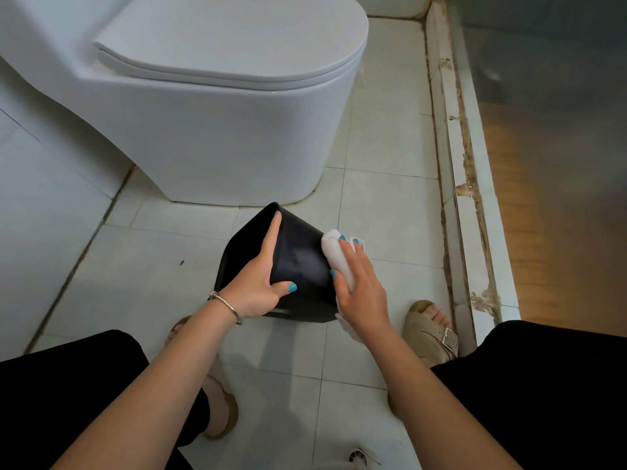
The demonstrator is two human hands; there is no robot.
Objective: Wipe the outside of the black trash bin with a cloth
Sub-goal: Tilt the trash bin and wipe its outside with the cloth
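Observation:
The black trash bin (298, 262) is tipped on its side above the tiled floor, its open mouth facing left. My left hand (258, 283) grips its rim, with the thumb on the outer wall and the index finger laid along the edge. A white cloth (334, 247) lies bunched against the bin's right side. My right hand (359, 286) holds that cloth and presses it onto the bin's outer wall. A dull smear shows on the black wall between the two hands.
A white toilet (217, 113) with its lid down stands just beyond the bin. A raised, chipped threshold (464, 184) runs along the right side. My feet in beige sandals (431, 334) are on the pale floor tiles (142, 266). A floor drain (359, 457) sits at the bottom edge.

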